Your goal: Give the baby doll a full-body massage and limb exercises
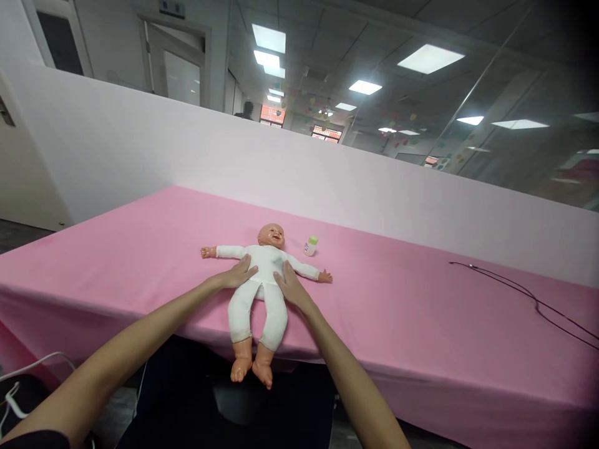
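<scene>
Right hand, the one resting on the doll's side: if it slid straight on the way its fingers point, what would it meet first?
The right hand points up along the doll, so it would first meet the doll's outstretched arm. Beyond that stands the small bottle, though depth is unclear.

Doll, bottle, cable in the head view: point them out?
doll (265, 262): head view, on its white chest, between the two hands.
bottle (310, 246): head view, on its pale body under the green cap.
cable (524, 290): head view, on the black line across the pink cloth.
</scene>
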### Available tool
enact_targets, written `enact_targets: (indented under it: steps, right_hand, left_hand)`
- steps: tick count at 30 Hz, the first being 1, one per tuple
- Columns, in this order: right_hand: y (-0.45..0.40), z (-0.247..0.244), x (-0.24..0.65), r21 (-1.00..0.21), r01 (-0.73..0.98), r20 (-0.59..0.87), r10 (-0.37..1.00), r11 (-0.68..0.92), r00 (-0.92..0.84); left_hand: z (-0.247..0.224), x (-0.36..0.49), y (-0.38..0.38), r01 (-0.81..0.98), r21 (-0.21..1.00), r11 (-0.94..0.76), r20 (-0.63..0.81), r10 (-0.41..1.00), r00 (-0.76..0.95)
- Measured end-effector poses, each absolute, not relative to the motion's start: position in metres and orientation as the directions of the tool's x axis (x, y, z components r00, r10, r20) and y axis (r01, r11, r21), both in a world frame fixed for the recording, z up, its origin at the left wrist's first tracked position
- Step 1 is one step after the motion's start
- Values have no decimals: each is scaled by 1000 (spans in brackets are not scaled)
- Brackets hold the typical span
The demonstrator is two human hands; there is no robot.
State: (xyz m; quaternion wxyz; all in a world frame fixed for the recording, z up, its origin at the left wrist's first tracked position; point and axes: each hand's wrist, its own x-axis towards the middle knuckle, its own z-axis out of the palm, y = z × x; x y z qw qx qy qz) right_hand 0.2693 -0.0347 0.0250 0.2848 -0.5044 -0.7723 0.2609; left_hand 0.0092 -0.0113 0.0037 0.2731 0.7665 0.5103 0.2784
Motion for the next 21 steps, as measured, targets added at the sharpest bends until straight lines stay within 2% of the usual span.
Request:
enact_targets:
  steps: [4, 6, 9, 11, 15, 18, 21]
  right_hand:
    - [-50, 33, 263, -680, 624, 122, 899, 385, -421]
    - [-44, 36, 252, -651, 601, 144, 852, 465, -504]
    - [-25, 36, 234, -600, 571, 226, 804, 560, -550]
    - [-9, 35, 226, -576, 613, 270, 834, 540, -481]
    - [11, 31, 222, -543, 736, 294, 912, 405, -284]
    - [12, 27, 230, -592, 753, 254, 953, 289, -166]
    - [-4, 26, 244, -638, 732, 189, 970, 239, -152]
  left_hand:
    - [20, 12, -38, 640, 670, -375, 61, 888, 456]
    - [30, 27, -42, 629, 640, -442, 77, 851, 519]
    - [38, 53, -31, 630, 617, -470, 147, 856, 495]
    - [37, 64, -15, 664, 609, -434, 166, 888, 428]
    - [30, 67, 15, 721, 626, -297, 133, 952, 276]
    - [21, 55, 21, 707, 660, -253, 104, 963, 248]
    - [11, 35, 14, 682, 695, -226, 60, 964, 258]
